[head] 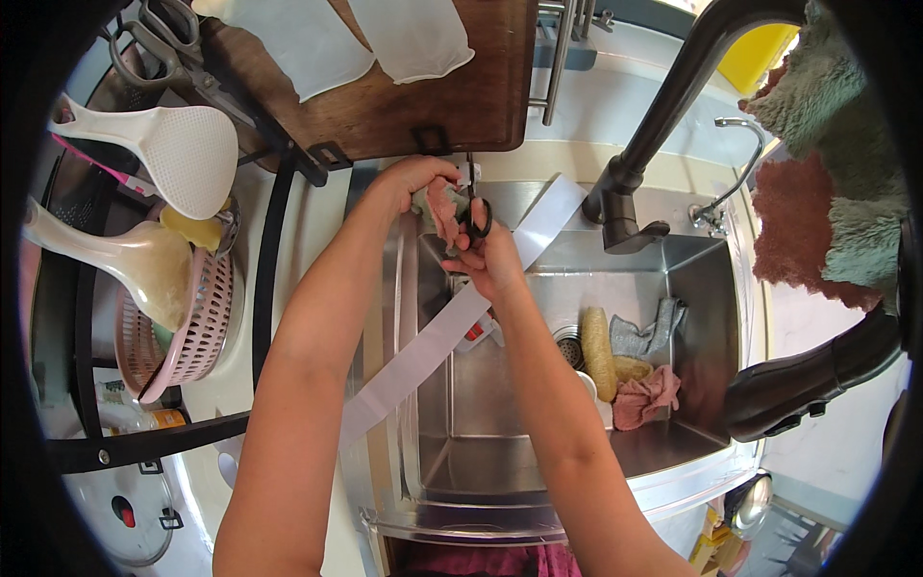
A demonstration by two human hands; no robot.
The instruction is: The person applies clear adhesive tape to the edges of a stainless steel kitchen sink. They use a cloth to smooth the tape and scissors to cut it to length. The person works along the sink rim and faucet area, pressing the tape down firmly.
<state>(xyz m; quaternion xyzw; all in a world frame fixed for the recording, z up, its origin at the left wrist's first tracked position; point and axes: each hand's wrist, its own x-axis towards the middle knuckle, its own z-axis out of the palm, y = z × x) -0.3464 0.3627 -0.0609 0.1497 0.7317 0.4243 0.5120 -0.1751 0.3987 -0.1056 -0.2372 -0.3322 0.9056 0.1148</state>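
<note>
Above the sink's far left corner, my left hand (414, 186) holds a bunched pink and green cloth (441, 209) and a small white piece (470, 175) at the scissors' blades. My right hand (494, 252) grips black-handled scissors (477, 220), their blades pointing away from me. A long white strip (411, 368) lies diagonally across the sink's left side and passes beneath my right hand; its far end rests by the faucet base. Whether the strip connects to the piece in my left hand cannot be seen.
The steel sink (490, 461) holds a loofah (597, 353), a grey cloth (638, 335) and a pink cloth (645, 397). A black faucet (620, 187) stands behind it. Left are a black rack (267, 288) and a pink basket (195, 339); fluffy cloths (800, 223) hang right.
</note>
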